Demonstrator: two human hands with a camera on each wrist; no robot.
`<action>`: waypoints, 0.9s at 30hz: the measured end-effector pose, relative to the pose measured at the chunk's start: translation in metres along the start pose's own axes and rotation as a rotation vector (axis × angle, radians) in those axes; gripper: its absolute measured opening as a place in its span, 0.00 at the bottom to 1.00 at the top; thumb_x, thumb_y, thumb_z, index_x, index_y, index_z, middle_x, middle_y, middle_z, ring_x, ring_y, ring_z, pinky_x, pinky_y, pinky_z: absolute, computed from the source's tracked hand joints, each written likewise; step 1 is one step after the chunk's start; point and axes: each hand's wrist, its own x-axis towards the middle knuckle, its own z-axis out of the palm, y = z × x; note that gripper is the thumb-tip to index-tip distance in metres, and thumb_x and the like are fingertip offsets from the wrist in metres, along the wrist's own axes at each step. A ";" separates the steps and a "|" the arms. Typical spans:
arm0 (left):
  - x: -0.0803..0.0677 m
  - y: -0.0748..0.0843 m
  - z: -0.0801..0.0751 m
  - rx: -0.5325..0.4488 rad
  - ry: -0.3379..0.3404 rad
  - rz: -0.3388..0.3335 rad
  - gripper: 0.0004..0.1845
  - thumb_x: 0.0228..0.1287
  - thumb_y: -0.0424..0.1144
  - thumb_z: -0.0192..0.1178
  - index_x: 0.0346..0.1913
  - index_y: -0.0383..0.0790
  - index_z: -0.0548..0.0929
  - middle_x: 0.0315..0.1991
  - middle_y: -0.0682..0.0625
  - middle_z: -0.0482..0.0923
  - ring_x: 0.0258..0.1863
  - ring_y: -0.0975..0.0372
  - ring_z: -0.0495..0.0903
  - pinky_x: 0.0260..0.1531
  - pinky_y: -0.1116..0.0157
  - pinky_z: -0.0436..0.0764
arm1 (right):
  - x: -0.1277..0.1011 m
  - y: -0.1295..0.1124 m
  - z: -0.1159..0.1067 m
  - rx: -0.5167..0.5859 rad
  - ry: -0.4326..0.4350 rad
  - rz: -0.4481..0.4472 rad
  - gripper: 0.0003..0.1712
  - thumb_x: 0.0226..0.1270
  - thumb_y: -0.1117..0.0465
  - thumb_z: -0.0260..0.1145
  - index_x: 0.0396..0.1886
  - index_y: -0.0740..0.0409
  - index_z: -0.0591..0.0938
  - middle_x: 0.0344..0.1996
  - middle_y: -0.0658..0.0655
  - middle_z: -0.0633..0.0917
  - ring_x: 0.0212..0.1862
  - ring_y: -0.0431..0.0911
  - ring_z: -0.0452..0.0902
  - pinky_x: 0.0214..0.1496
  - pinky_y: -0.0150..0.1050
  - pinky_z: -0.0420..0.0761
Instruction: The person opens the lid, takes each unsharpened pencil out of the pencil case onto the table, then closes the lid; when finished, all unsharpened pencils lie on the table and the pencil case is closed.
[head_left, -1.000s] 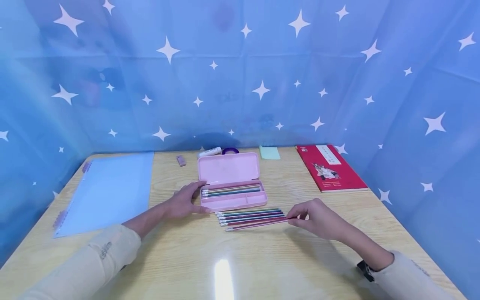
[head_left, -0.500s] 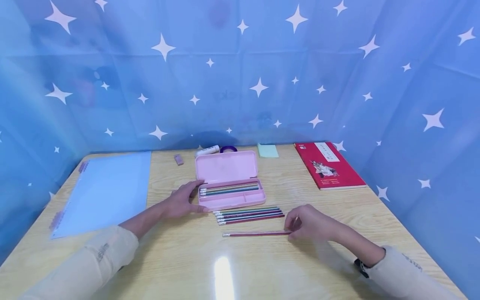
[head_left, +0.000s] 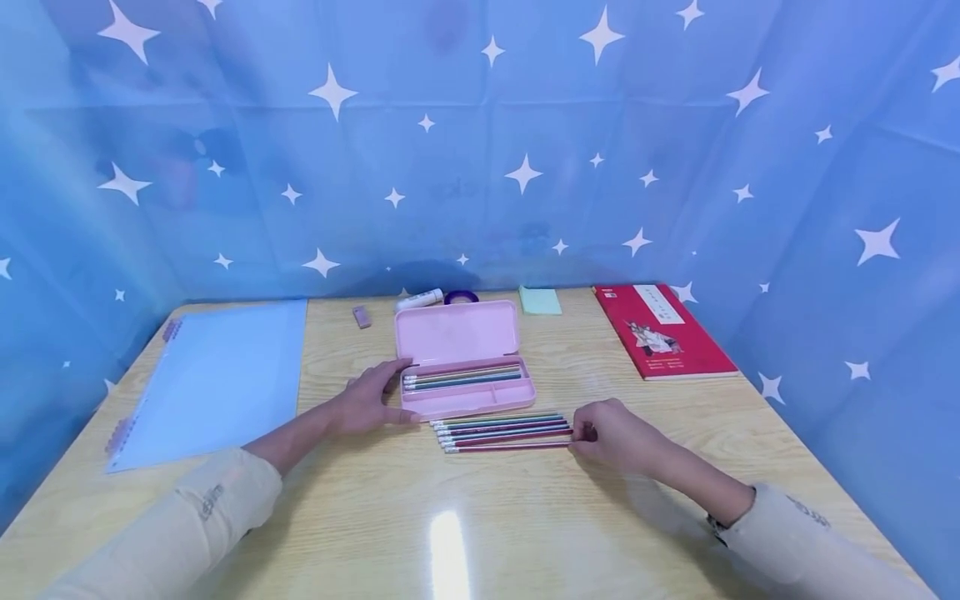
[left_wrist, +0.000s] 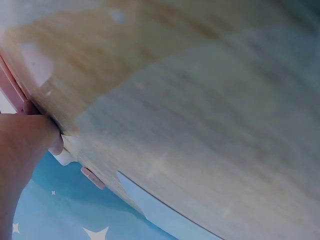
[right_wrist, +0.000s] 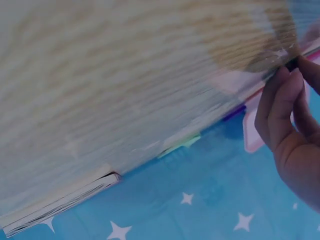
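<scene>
Two hands are at work on our wooden counter [head_left: 525, 533]. Our left hand [head_left: 367, 404] rests against the left end of the open pink pencil case [head_left: 465, 367], fingers straight and relaxed along its edge, thumb at the front corner; it holds nothing. Inside the case's long compartment lie a few pencils [head_left: 461, 379] side by side. Just in front of the case, a row of loose pencils [head_left: 502, 427] lies parallel on the counter, erasers pointing left. Our right hand [head_left: 611, 433] sits at the right end of that row, its grip closed in a pinch on the tip end of the red pencil [head_left: 510, 446], the nearest one in the row, which lies just beside the others. Farther back we see a white glue stick [head_left: 420, 300], a purple tape ring [head_left: 461, 297], a small eraser [head_left: 362, 317] and a green sticky-note pad [head_left: 540, 301]. A red book [head_left: 663, 332] lies at the right, a blue folder [head_left: 217, 379] at the left.
</scene>
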 end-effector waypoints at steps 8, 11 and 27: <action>0.001 0.003 0.000 -0.007 -0.002 0.006 0.55 0.53 0.57 0.74 0.77 0.40 0.55 0.71 0.41 0.66 0.71 0.45 0.63 0.64 0.31 0.48 | 0.003 0.003 -0.004 -0.043 0.002 0.013 0.09 0.58 0.60 0.76 0.26 0.48 0.82 0.23 0.40 0.79 0.26 0.36 0.71 0.30 0.31 0.75; 0.000 0.003 0.000 -0.010 -0.002 0.005 0.55 0.53 0.57 0.74 0.78 0.40 0.55 0.72 0.41 0.64 0.71 0.45 0.62 0.66 0.33 0.48 | 0.004 -0.001 -0.010 -0.049 -0.015 0.035 0.09 0.58 0.61 0.76 0.26 0.48 0.82 0.23 0.41 0.79 0.27 0.37 0.71 0.31 0.31 0.76; -0.001 -0.001 0.001 -0.022 -0.001 -0.003 0.56 0.53 0.58 0.73 0.78 0.40 0.55 0.73 0.41 0.62 0.72 0.45 0.61 0.69 0.37 0.50 | 0.074 -0.008 -0.027 0.114 -0.014 0.026 0.12 0.62 0.60 0.73 0.44 0.60 0.88 0.45 0.55 0.87 0.50 0.54 0.80 0.49 0.46 0.81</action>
